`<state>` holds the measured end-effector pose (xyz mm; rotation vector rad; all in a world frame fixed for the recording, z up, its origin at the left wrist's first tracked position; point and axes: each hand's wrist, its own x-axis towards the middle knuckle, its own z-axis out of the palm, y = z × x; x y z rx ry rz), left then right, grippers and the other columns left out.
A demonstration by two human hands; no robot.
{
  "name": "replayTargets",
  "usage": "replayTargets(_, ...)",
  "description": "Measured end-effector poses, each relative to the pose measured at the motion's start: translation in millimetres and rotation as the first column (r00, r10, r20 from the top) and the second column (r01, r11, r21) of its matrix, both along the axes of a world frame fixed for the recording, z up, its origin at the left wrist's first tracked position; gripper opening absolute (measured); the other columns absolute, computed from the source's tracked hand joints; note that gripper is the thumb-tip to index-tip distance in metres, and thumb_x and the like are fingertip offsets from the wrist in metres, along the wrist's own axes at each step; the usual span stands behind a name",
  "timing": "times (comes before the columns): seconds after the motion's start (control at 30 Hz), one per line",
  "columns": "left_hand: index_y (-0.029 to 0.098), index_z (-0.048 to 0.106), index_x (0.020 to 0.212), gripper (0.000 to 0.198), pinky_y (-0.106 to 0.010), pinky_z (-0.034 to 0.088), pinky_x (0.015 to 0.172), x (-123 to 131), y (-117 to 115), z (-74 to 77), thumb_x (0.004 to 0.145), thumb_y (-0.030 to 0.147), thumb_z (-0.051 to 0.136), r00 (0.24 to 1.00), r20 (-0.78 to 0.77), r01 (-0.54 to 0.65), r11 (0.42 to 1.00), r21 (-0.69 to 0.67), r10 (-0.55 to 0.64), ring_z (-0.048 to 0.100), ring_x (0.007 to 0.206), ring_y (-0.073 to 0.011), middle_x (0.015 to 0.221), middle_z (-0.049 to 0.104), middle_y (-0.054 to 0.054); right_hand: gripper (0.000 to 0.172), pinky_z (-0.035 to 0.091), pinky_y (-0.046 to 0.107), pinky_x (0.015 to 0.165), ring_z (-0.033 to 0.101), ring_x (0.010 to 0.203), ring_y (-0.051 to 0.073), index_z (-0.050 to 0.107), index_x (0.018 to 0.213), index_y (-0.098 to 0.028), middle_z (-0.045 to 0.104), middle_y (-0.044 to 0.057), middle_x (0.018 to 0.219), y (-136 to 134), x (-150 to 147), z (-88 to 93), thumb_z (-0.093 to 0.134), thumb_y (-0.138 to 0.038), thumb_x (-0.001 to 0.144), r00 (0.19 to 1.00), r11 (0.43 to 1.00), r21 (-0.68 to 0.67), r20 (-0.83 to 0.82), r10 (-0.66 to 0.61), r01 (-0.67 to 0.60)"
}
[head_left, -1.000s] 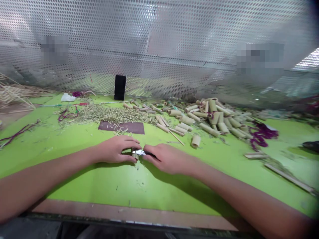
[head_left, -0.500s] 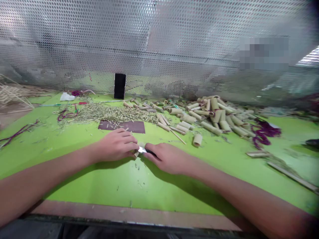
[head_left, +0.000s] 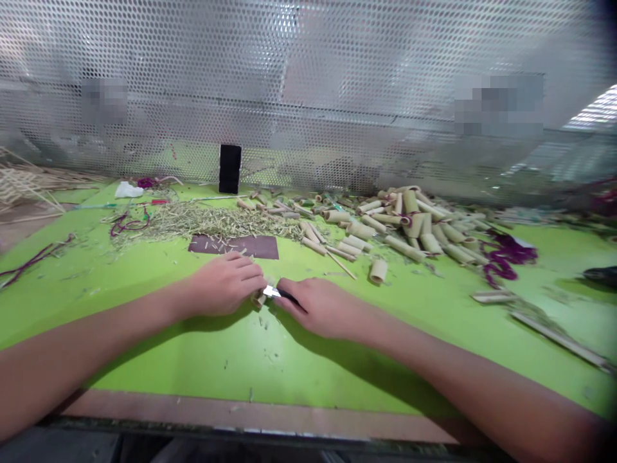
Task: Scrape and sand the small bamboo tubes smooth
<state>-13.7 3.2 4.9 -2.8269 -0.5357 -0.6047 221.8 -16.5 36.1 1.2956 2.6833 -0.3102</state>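
My left hand (head_left: 226, 283) is closed over a short bamboo piece (head_left: 259, 300), most of which the fingers hide. In my right hand (head_left: 321, 305) is a knife (head_left: 286, 296) with a dark handle, its bright blade pointing left. The blade meets the bamboo piece beside my left fingertips. Small shavings lie on the green tabletop (head_left: 193, 360) below both hands. Just beyond the left hand lies a dark brown rectangular sheet (head_left: 255, 246), partly strewn with slivers.
A heap of bamboo shavings (head_left: 207, 220) lies behind the sheet. Cut bamboo tubes (head_left: 419, 222) are piled to the right, near purple yarn (head_left: 511, 257). A black phone (head_left: 230, 168) stands against the perforated metal screen (head_left: 299, 83). Thin strips (head_left: 29, 183) lie far left.
The view has shifted slightly. Both hands keep nearly the same pose, with the knife blade still at the bamboo piece, and a little more of that piece shows.
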Motion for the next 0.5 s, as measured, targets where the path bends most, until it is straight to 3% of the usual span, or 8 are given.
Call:
replayTargets(0.2,0.013,0.065,0.102,0.026,-0.035,0.045,0.079,3.1,1.9,-3.0,0.105,0.015,0.040,0.997,-0.069,-0.009,0.995,0.094,0.016,0.063,0.085,-0.0210,0.096,0.072,-0.008,0.036,0.024,0.030,0.055,0.058,0.063,0.019,0.063,0.101,-0.018,0.072,0.008,0.081,-0.2,-0.2,1.1,0.036,-0.040,0.107,1.000,1.000,0.016,0.017,0.000,0.000)
replayTargets(0.5,0.013,0.063,0.102,0.025,-0.034,0.045,0.082,5.0,3.5,-8.2,0.105,0.014,0.038,0.999,-0.047,-0.009,0.988,0.156,0.017,0.062,0.085,-0.0199,0.095,0.070,-0.007,0.034,0.024,0.029,0.053,0.057,0.061,0.019,0.062,0.103,-0.017,0.072,0.008,0.081,-0.5,0.6,3.1,0.037,-0.040,0.107,1.000,1.000,-0.005,0.009,-0.003,0.003)
